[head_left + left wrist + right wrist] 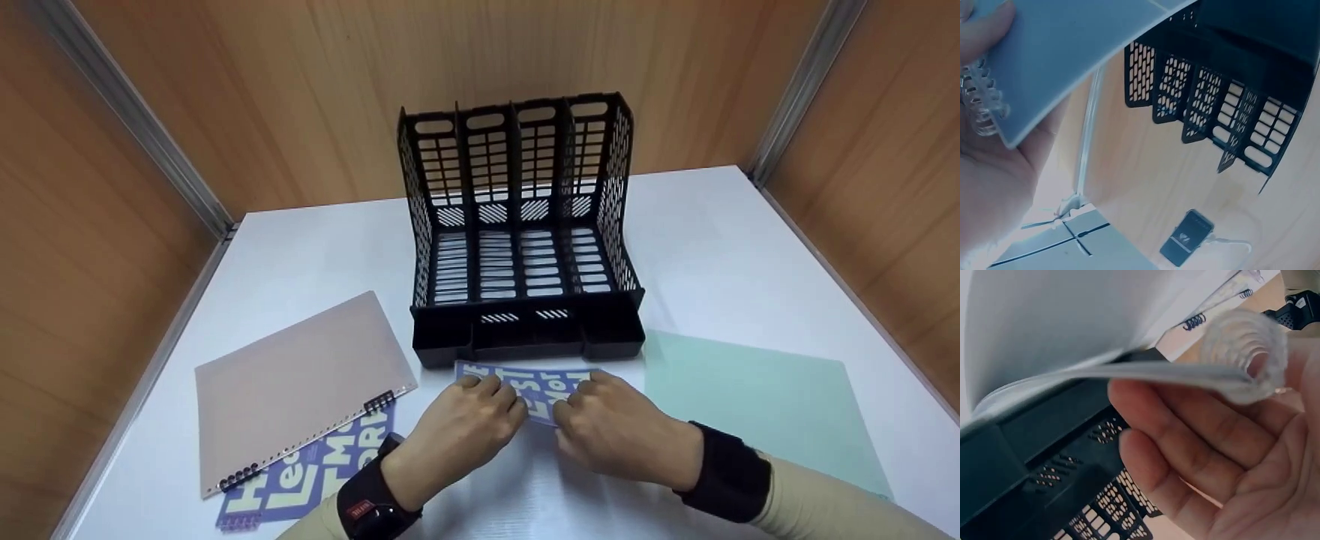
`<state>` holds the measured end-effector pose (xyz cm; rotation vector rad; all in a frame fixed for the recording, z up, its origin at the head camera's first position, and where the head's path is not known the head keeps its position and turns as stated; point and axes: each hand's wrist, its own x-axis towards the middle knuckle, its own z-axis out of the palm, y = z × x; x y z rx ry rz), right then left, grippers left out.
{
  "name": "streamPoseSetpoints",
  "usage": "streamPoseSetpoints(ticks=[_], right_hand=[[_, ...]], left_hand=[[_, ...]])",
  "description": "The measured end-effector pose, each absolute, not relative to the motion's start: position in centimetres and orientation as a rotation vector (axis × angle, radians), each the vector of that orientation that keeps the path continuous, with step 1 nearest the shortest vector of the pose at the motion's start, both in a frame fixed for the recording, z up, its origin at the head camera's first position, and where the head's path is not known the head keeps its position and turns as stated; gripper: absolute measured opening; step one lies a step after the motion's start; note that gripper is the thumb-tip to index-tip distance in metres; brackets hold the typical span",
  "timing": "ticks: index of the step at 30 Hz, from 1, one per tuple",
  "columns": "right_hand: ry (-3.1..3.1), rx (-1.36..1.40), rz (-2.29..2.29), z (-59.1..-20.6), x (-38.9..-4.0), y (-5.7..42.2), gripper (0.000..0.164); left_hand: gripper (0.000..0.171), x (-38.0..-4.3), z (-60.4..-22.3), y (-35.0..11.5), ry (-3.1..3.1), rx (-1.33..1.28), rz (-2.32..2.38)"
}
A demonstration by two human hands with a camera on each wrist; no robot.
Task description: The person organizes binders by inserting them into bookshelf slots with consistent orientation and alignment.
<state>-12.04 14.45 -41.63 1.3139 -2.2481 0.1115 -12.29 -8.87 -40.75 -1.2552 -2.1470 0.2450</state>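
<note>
Both hands hold a small purple spiral notebook (538,386) with pale lettering, just in front of the black file organizer (529,330). My left hand (474,418) grips its left end. In the left wrist view, the thumb lies over the cover (1078,50) beside clear plastic rings (982,98). At the opposite end my right hand (626,429) holds on, knuckles up. The right wrist view shows fingers (1185,439) curled beneath the pages, next to the clear coil (1247,349). Hands hide part of the notebook's near edge.
A pinkish ring-bound notebook (300,375) lies at left, over a purple notebook (300,487) with big letters. A mint-green sheet or folder (750,405) lies at right. Wooden panels (315,97) wall the white table (322,247) at back and sides.
</note>
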Motion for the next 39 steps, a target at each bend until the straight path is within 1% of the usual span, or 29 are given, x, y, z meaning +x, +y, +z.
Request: streamPoseSetpoints(ticks=[4,9,12,16,22,25,27,28,30,32,35,37,39], right_hand=[[-2.242,1.276,0.13,-41.3,-12.2,14.4,0.03],[-2.256,1.236,0.093,-40.9,-11.9,14.6,0.037],[-2.291,1.196,0.115,-40.6,-11.5,14.8,0.042],[-2.355,1.158,0.174,-40.1,-11.0,14.9,0.043],[-2.342,1.081,0.26,-39.8,-11.1,15.1,0.037],[-2.322,1.05,0.308,-39.6,-11.4,15.2,0.027],[-2.317,1.031,0.362,-39.4,-11.6,15.4,0.018],[-2.312,1.024,0.389,-39.3,-11.7,15.6,0.018],[-2.301,1.009,0.446,-39.1,-11.9,15.9,0.026],[-2.287,0.999,0.488,-38.9,-12.0,16.2,0.025],[-2.285,0.986,0.545,-38.6,-12.2,16.7,0.015],[-2.287,0.98,0.583,-38.3,-12.3,17.0,0.015],[-2.282,0.973,0.614,-38.1,-12.4,17.3,0.019]], left_hand=[[0.018,-12.2,-40.1,-8.2,-2.114,-1.272,0.283],[0.018,-12.1,-39.2,-7.4,-2.081,-1.279,0.337],[0.021,-12.0,-38.6,-7.0,-2.039,-1.276,0.355],[0.025,-12.0,-37.8,-6.4,-1.977,-1.282,0.383],[0.026,-13.1,-37.1,-6.0,-1.876,-1.265,0.41],[0.03,-13.9,-37.0,-6.2,-1.845,-1.228,0.371],[0.039,-14.5,-36.8,-6.5,-1.858,-1.204,0.315],[0.045,-14.9,-36.7,-6.7,-1.875,-1.192,0.278],[0.059,-15.6,-36.7,-7.1,-1.914,-1.169,0.175],[0.078,-16.4,-37.0,-7.6,-1.962,-1.141,0.052],[0.105,-17.6,-37.6,-8.5,-2.028,-1.115,-0.12],[0.112,-18.5,-38.1,-9.3,-2.061,-1.112,-0.237],[0.112,-19.4,-38.6,-10.0,-2.094,-1.105,-0.344]])
